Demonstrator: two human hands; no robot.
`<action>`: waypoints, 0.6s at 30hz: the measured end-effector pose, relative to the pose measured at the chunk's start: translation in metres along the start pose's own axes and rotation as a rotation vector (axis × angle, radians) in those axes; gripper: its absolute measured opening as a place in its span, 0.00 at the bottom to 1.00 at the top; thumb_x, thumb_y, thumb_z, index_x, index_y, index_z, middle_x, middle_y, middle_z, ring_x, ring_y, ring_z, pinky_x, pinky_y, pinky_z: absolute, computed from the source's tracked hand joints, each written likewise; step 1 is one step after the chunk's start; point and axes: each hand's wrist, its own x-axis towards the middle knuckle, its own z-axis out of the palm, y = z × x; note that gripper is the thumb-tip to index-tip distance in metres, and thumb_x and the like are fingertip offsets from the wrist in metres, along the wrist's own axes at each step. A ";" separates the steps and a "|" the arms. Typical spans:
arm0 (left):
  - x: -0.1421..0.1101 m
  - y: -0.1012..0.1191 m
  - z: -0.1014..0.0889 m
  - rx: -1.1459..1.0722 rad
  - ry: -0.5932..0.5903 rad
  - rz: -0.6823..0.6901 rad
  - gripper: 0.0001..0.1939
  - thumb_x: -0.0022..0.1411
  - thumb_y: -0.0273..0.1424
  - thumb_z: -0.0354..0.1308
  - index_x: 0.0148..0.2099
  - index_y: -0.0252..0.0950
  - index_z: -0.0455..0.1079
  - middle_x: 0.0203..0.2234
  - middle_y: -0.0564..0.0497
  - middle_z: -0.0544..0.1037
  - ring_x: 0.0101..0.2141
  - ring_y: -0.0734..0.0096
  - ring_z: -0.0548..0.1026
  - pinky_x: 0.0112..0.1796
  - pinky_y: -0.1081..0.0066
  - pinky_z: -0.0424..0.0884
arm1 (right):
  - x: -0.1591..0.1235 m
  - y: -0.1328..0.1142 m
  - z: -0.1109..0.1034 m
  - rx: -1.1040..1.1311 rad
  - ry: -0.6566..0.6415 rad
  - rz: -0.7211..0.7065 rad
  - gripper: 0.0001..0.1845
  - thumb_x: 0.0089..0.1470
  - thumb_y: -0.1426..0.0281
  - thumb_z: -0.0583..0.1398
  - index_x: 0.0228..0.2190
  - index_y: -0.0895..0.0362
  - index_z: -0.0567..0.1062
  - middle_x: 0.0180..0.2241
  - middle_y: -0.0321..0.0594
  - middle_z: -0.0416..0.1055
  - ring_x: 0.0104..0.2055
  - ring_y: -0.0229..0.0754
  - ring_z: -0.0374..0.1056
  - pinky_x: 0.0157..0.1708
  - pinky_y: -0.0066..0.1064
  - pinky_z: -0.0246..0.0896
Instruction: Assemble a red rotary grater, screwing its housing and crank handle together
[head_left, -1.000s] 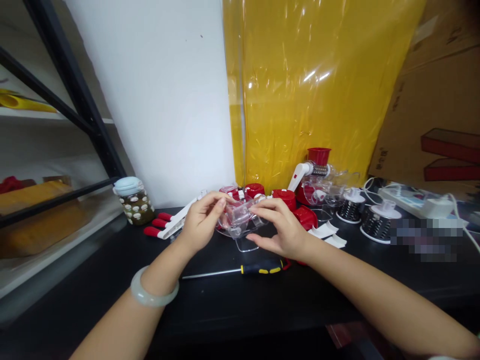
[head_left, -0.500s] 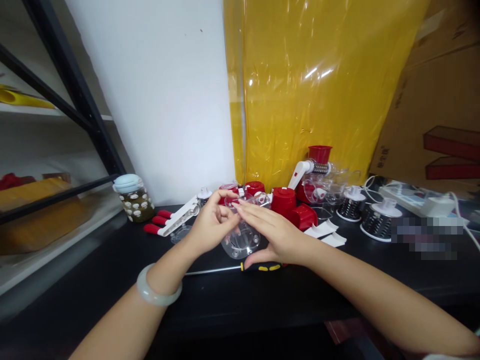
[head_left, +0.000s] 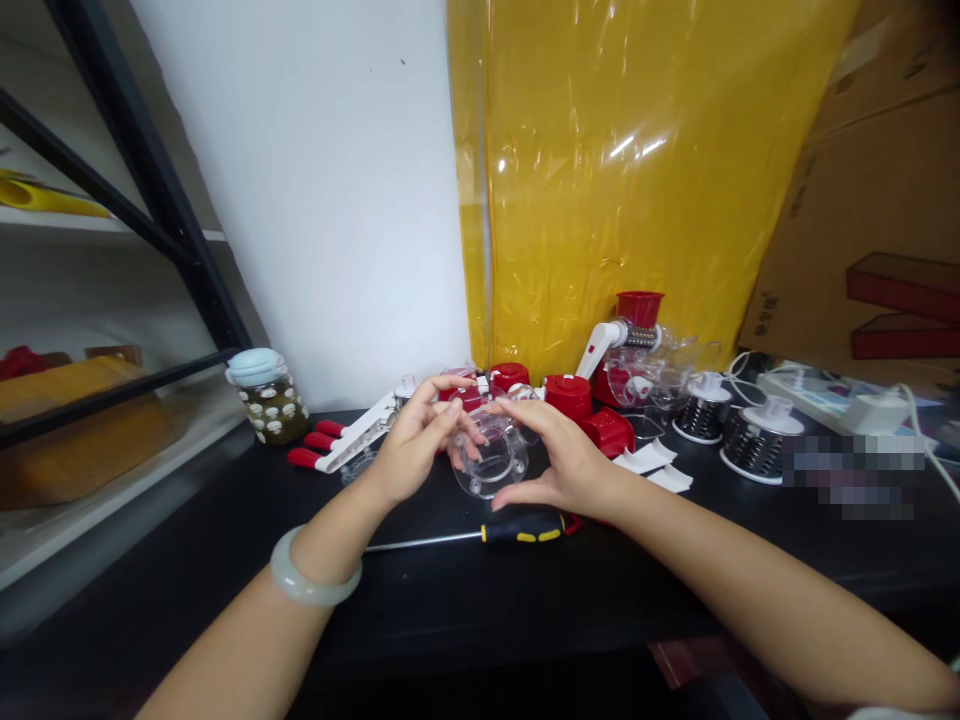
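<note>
Both my hands hold a clear plastic grater housing [head_left: 491, 460] just above the black table [head_left: 525, 600]. My left hand [head_left: 416, 445], with a pale green bangle on its wrist, pinches the part's left side. My right hand [head_left: 566, 455] cups its right side, thumb below and fingers on top. The part's round end with small holes faces me. A screwdriver [head_left: 517, 528] with a black and yellow handle lies on the table right under my hands.
Behind my hands lie red and white grater parts [head_left: 577, 400], white crank handles with red tips [head_left: 337, 448], an assembled rotary grater [head_left: 634, 345], two metal drum blades [head_left: 754, 440] and a jar [head_left: 266, 398]. A power strip [head_left: 832, 405] sits right. A shelf rack [head_left: 112, 330] stands left.
The clear housing has been turned in my hands, so its round holed end now faces me. My right hand has shifted from lying over the part to cupping its right side.
</note>
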 end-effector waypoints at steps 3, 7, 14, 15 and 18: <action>0.001 0.002 0.001 0.029 0.003 -0.001 0.21 0.63 0.38 0.60 0.53 0.35 0.60 0.27 0.51 0.78 0.24 0.70 0.78 0.22 0.75 0.73 | -0.001 0.003 0.000 -0.008 0.030 -0.005 0.55 0.42 0.54 0.70 0.65 0.49 0.51 0.56 0.50 0.68 0.58 0.51 0.66 0.57 0.48 0.63; 0.002 0.004 0.003 0.044 0.004 0.002 0.20 0.62 0.36 0.62 0.51 0.35 0.61 0.28 0.52 0.78 0.24 0.72 0.78 0.23 0.75 0.74 | -0.002 0.005 -0.001 -0.017 0.045 -0.020 0.54 0.44 0.56 0.70 0.65 0.48 0.50 0.58 0.49 0.67 0.60 0.50 0.64 0.59 0.48 0.61; 0.002 0.002 0.003 0.061 0.007 0.007 0.18 0.62 0.35 0.61 0.51 0.36 0.61 0.28 0.53 0.78 0.23 0.73 0.78 0.22 0.75 0.74 | -0.002 0.003 -0.003 -0.025 0.039 -0.004 0.53 0.44 0.56 0.70 0.65 0.50 0.51 0.57 0.51 0.67 0.59 0.51 0.65 0.58 0.49 0.62; 0.002 0.003 0.002 0.064 0.008 0.009 0.19 0.62 0.35 0.61 0.51 0.36 0.61 0.29 0.53 0.78 0.23 0.73 0.78 0.22 0.75 0.74 | -0.001 0.003 -0.003 -0.029 0.041 -0.009 0.53 0.44 0.57 0.70 0.65 0.50 0.51 0.57 0.51 0.67 0.59 0.51 0.65 0.57 0.49 0.63; 0.001 0.005 0.001 0.072 0.012 0.027 0.20 0.61 0.34 0.63 0.51 0.36 0.62 0.33 0.50 0.79 0.24 0.74 0.78 0.24 0.76 0.75 | -0.001 0.005 -0.003 -0.056 0.062 -0.023 0.53 0.44 0.58 0.70 0.65 0.50 0.52 0.57 0.52 0.67 0.58 0.51 0.66 0.56 0.48 0.64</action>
